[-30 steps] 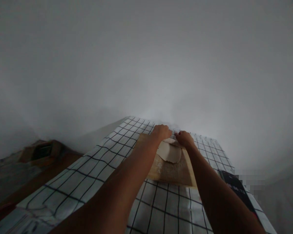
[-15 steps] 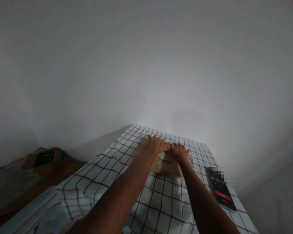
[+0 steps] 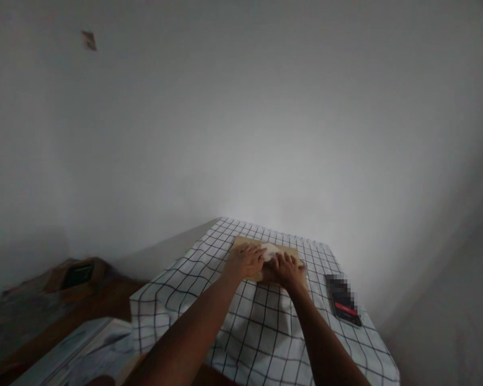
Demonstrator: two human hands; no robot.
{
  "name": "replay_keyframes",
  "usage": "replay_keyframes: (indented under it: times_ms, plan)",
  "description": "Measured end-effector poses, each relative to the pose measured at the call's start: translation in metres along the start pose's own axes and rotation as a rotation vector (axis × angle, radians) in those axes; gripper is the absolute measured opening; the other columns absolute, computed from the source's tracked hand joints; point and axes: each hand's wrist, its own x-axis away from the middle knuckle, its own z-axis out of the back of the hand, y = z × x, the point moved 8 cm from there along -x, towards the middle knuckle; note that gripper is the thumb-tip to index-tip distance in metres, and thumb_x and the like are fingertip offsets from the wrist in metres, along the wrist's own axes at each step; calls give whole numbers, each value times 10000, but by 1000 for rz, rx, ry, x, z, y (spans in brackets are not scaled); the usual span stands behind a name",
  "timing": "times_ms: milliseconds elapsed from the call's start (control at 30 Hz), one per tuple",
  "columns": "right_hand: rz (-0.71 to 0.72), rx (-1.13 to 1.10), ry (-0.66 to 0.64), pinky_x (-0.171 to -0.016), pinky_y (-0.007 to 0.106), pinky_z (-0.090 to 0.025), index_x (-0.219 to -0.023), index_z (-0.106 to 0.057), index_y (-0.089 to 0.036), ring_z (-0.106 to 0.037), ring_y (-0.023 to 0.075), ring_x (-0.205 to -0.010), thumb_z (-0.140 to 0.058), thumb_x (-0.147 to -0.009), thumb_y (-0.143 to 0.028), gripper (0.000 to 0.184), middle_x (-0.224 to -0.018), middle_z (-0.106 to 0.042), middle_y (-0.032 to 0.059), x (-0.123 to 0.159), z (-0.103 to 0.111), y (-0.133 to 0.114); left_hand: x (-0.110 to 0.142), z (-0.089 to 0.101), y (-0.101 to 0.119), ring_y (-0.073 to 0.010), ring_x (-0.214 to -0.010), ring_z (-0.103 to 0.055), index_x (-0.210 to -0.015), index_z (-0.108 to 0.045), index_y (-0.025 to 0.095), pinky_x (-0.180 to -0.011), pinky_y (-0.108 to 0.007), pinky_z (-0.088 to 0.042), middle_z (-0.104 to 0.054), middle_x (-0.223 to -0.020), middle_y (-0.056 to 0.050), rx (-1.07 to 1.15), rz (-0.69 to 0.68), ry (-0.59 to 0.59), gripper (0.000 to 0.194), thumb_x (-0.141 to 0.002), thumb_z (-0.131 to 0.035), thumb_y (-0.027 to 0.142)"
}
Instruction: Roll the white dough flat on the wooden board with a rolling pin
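Observation:
A wooden board point(image 3: 241, 244) lies on a table covered with a white cloth with a black grid point(image 3: 261, 316). On the board is a pale flat piece of dough point(image 3: 271, 250), mostly hidden under my hands. My left hand point(image 3: 247, 261) lies flat on the board's left half with fingers stretched out. My right hand point(image 3: 287, 268) presses flat beside it, fingers spread over the dough's near part.
A dark phone point(image 3: 343, 307) with a red bar lies on the cloth to the right of the board. A plain grey wall rises behind the table. Brown wooden furniture point(image 3: 78, 273) sits low at the left, with a pale patterned surface point(image 3: 76, 359) in front of it.
My hands went from pinching the dough's far edge to lying flat and drew back toward me over the board. The view has risen, so the table looks smaller and farther away.

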Motion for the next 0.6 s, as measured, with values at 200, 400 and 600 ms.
replay_keyframes:
  times_ms: [200, 400, 600]
  plan:
    - [30, 15, -20, -1135, 722, -325, -1631, -383, -340, -272, 370, -1559, -260, -1108, -460, 551, -1713, -302, 119, 31, -10, -1, 34, 11, 10, -322, -1556, -354, -1575, -500, 355, -1261, -563, -305, -444, -1663, -21, -67, -111, 49, 556, -1027, -431, 422]
    - [29, 62, 5, -1176, 679, -288, -1661, -307, -361, -238, 341, -1576, -342, -1088, -421, 577, -1725, -288, 89, 58, -3, -5, 54, 13, 13, -348, -1564, -335, -1598, -478, 300, -1275, -588, -283, -442, -1662, -52, -54, -101, -34, 593, -1014, -432, 393]
    - [35, 70, -12, -1207, 675, -216, -1669, -269, -383, -206, 317, -1593, -372, -1067, -352, 612, -1740, -255, 70, 72, 2, -6, 65, 13, 15, -364, -1570, -312, -1601, -473, 296, -1265, -601, -291, -429, -1670, -57, -50, -118, -43, 589, -1019, -430, 379]
